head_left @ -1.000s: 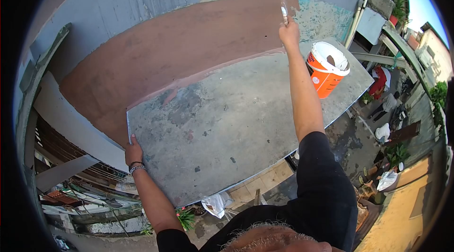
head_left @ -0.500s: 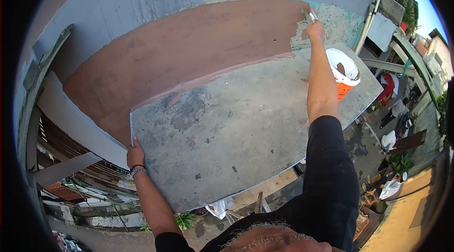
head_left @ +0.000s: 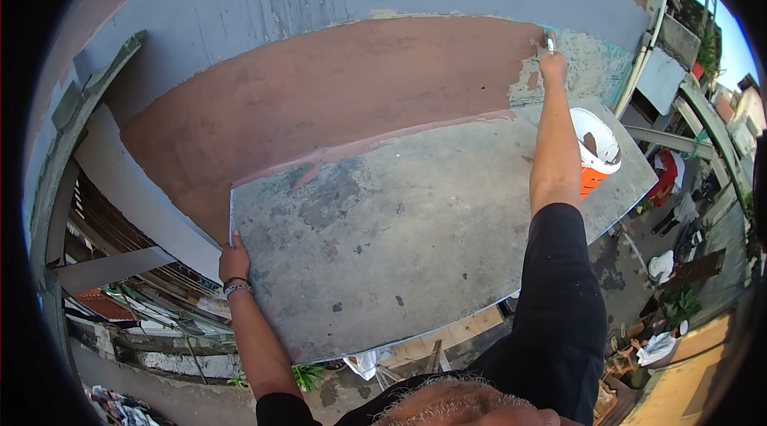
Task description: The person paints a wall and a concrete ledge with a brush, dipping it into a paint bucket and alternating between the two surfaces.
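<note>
My right hand (head_left: 553, 66) is closed around the handle of a small brush-like tool (head_left: 550, 41), held against the wall where the reddish-brown coat (head_left: 359, 82) meets a patchy pale green area (head_left: 591, 62). The tool's tip is too small to make out. My left hand (head_left: 234, 259) grips the left edge of a grey, stained slab (head_left: 383, 242). Beside my right forearm, a white and orange bucket (head_left: 593, 174) stands on the slab, with brown material on its inner wall.
Blue-grey wall (head_left: 240, 2) lies above the brown coat. A pipe (head_left: 641, 66) runs down the right side. Far below on the right, several people are in the alley (head_left: 611, 266). Metal beams (head_left: 112, 270) cross at the left.
The whole view has shifted, so the wall, slab and bucket appear slightly lower and further right. My right hand stays at the coat's edge with the tool, and my left remains on the slab.
</note>
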A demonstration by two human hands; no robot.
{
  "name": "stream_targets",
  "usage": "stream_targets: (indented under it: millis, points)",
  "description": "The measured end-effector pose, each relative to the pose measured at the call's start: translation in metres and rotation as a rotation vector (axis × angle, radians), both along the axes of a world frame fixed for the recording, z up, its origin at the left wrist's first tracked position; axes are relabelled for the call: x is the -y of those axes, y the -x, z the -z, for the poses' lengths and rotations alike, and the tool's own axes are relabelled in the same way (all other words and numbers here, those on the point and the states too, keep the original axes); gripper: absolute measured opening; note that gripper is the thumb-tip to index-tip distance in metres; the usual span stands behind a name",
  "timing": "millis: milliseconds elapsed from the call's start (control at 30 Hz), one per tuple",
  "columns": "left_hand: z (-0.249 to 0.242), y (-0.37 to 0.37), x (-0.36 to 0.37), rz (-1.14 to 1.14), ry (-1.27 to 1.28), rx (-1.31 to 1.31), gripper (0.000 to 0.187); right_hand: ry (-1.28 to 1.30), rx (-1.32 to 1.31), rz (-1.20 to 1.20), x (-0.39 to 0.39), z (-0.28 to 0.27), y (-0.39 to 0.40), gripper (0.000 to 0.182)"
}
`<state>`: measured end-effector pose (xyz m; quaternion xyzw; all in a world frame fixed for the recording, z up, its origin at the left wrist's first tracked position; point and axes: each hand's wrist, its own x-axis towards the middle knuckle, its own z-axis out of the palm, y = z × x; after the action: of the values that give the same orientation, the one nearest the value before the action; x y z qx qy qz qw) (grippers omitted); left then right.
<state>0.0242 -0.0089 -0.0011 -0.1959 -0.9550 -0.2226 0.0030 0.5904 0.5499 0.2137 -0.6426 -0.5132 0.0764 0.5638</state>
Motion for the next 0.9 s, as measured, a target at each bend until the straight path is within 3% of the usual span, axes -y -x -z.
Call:
stream_targets:
  millis: [500, 900]
  points:
    - [0.003, 0.005, 0.0, 0.015, 0.003, 0.006, 0.079, 0.046, 0.141, -0.055, 0.023, -0.009, 0.02, 0.033]
    - [0.005, 0.008, -0.001, 0.019, 0.015, -0.002, 0.079, -0.116, 0.213, -0.06, 0.035, 0.002, 0.04, 0.035]
